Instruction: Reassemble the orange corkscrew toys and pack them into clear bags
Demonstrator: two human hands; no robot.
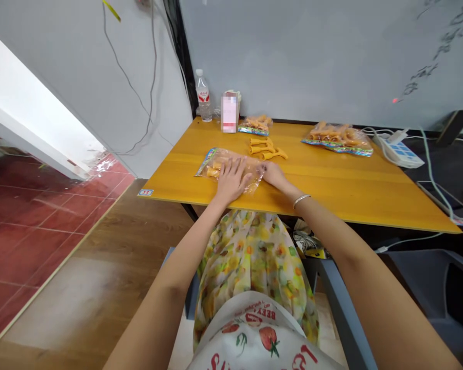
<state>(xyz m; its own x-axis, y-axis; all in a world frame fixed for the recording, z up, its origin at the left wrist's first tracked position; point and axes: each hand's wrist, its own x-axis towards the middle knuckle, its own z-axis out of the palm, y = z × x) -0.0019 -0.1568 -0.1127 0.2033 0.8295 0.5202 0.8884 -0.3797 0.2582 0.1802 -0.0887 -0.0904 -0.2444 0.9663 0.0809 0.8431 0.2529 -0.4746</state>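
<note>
A clear plastic bag with a colourful header strip lies near the table's front left, with orange pieces inside. My left hand rests flat on the bag, fingers stretched out. At the bag's right end, my right hand pinches the clear plastic, its fingers drawn together. Just behind the hands are several loose orange pieces on the yellow table. A small filled bag sits at the back, and more filled bags lie farther right.
At the back left stand a water bottle and a phone propped against a cup. A white power strip with cables lies beyond the table's right side, near a flat device.
</note>
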